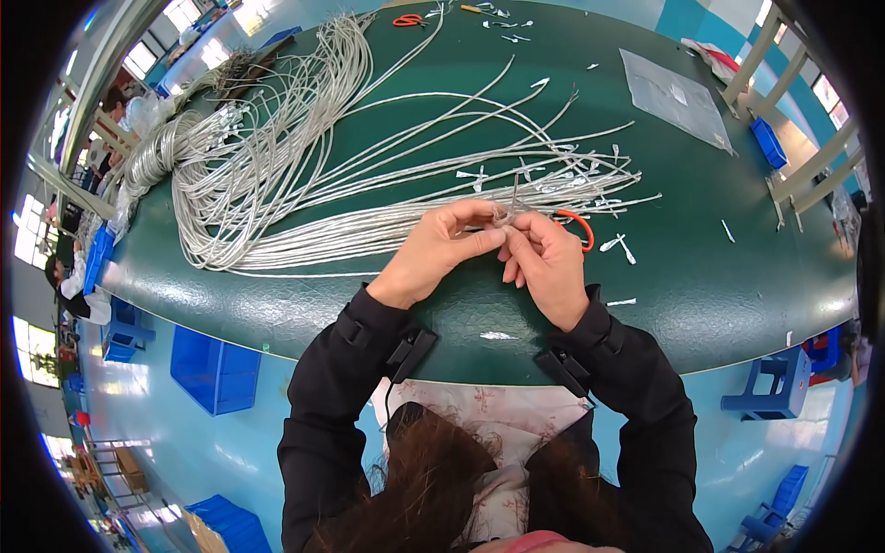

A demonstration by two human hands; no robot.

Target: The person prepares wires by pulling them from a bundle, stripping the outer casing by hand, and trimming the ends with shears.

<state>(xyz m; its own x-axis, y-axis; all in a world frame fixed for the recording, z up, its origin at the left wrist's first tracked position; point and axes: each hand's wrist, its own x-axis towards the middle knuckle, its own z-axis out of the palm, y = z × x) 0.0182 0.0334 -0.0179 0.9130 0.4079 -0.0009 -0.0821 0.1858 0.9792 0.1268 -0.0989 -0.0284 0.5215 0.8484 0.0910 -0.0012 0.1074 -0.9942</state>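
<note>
Cable end: a stripped grey cable end (505, 214) sat pinched between both hands, just above the near edge of the green counter (701, 286).
Left hand: the left hand (441, 251) had its fingers (479, 241) clenched on the cable from the left, thumb pressed toward the tip.
Right hand: the right hand (550, 263) met it from the right, fingers (518, 241) closed on the same tip; the two sets of fingertips were touching.
Long axis: the cable ran away from the person, its bare strands pointing up and out past the fingers, the rest joining the fanned cable bundle (304, 157) to the far left.
Nearer hand: both equally near; neither was free.
Beside the right hand: orange-handled cutters (583, 226) lay just behind it, partly hidden.
Scattered: white insulation scraps (616, 244) lay near on the right.
</note>
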